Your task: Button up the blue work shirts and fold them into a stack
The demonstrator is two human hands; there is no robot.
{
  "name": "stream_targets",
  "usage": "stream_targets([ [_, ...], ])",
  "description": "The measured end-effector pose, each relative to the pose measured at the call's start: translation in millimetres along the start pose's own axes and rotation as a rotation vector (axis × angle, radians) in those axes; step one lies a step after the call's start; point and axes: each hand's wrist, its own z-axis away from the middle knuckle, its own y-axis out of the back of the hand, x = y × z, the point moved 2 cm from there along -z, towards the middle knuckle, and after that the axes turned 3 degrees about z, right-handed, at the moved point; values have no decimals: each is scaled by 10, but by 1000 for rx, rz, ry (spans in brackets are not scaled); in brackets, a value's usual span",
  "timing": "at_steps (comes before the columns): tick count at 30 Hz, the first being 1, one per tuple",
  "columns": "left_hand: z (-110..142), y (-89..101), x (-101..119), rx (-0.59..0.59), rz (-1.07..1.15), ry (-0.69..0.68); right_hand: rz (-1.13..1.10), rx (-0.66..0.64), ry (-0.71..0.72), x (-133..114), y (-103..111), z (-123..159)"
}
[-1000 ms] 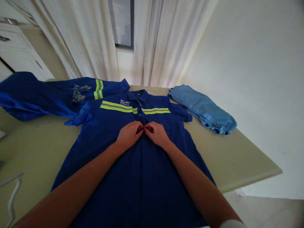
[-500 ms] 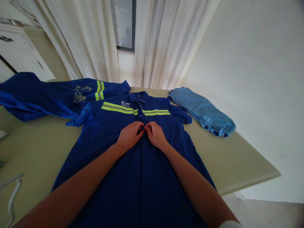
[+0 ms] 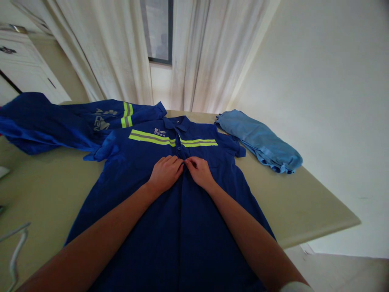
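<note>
A dark blue work shirt (image 3: 200, 211) with a yellow-green and grey reflective stripe lies spread front side up, its collar toward the far edge. My left hand (image 3: 166, 172) pinches the front placket just below the stripe. Opposite it, my right hand (image 3: 199, 171) grips the other side of the same placket, fingertips almost meeting those of the left. One button shows above the hands; whatever sits between the fingertips is hidden.
The shirt rests on a pale table (image 3: 316, 211). Another blue striped garment (image 3: 69, 117) lies at the far left, partly against the shirt's sleeve. Folded light blue cloth (image 3: 258, 138) lies to the right. A white hook-like object (image 3: 18, 251) is at the near left. Curtains (image 3: 109, 48) hang behind.
My left fingers have closed in flatter over the placket, and my right fingers have shifted slightly. The garments stay in place.
</note>
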Motion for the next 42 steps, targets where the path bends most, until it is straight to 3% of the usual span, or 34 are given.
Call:
stream_targets([
  [6,-180,-157,-308,-59,182,75,92,36,32,-80,43,-92],
  [10,-370,-262,-556,-191,224,147,316,-157,115,-279,56,83],
  [13,-446,-274,-649,-180,217,143,410,-198,94,-341,51,246],
  [22,-300,-57,-565,59,181,8,289,-129,24,-208,59,177],
  [27,-152,-58,-513,-40,211,144,143,-88,59,-128,132,182],
  [34,312,-74,-343,-57,200,-22,278,-208,-19,-277,147,265],
  [39,282,3,-339,-56,256,-7,400,-196,-32,-345,113,335],
  [42,251,80,-283,-59,249,-67,367,-149,-54,-293,110,305],
])
